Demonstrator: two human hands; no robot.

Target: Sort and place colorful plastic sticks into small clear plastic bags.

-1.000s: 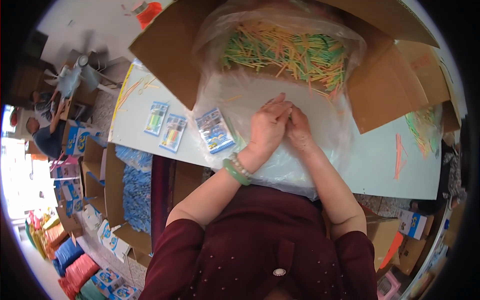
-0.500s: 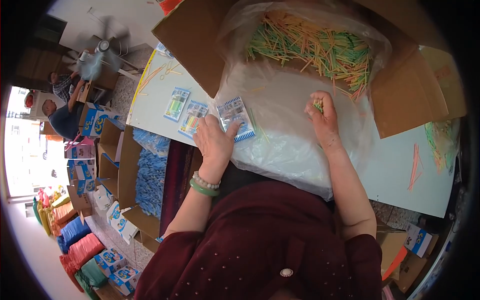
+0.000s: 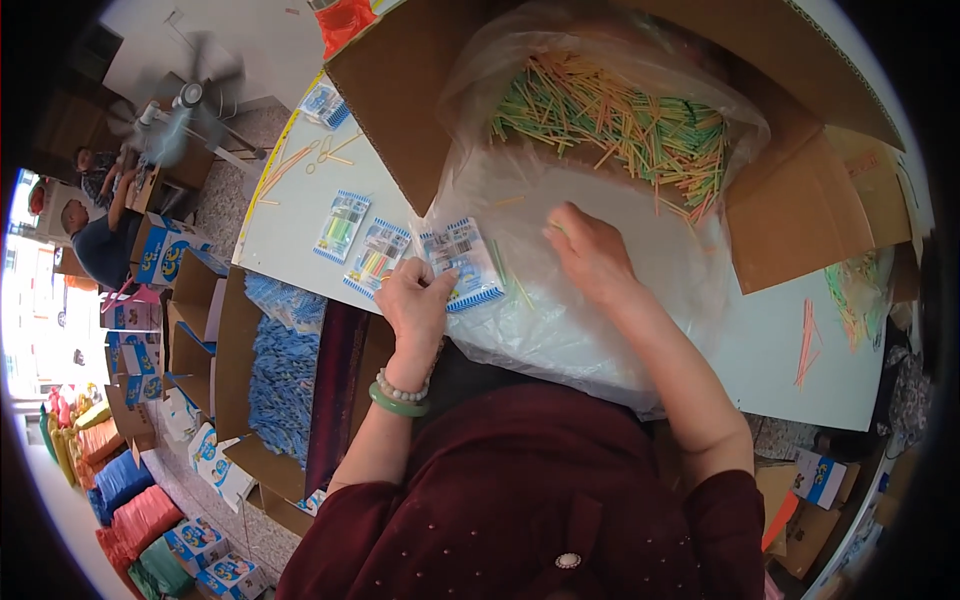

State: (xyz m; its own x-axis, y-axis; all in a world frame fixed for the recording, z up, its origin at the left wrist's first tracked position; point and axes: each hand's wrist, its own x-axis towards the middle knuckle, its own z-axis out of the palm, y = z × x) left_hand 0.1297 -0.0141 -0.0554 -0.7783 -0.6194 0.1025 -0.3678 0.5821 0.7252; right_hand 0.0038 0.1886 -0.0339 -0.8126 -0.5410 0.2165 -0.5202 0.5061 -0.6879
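Note:
My left hand [image 3: 411,305], with a beaded bracelet and a green bangle at its wrist, pinches the near left edge of a small clear-and-blue packet [image 3: 466,262]. My right hand [image 3: 594,255] is closed round a small bunch of thin coloured sticks; only a bit of the bunch shows at the fingertips. It hovers over clear plastic sheeting [image 3: 560,340], to the right of the packet. Two more packets lie left of it: one with yellow and red sticks [image 3: 378,258], one with green sticks [image 3: 341,226].
A large cardboard box [image 3: 395,110] lies open ahead, its plastic liner holding a heap of green, orange and yellow sticks [image 3: 620,115]. Loose sticks [image 3: 806,345] lie on the white table [image 3: 770,380]. At left stands a carton of blue wrappers [image 3: 283,375]. Two people sit beyond a fan [image 3: 190,95].
My right hand has moved left toward the packet and turned, with the sticks in it. My left fingers have drawn together at the packet's edge. The whole view has shifted slightly.

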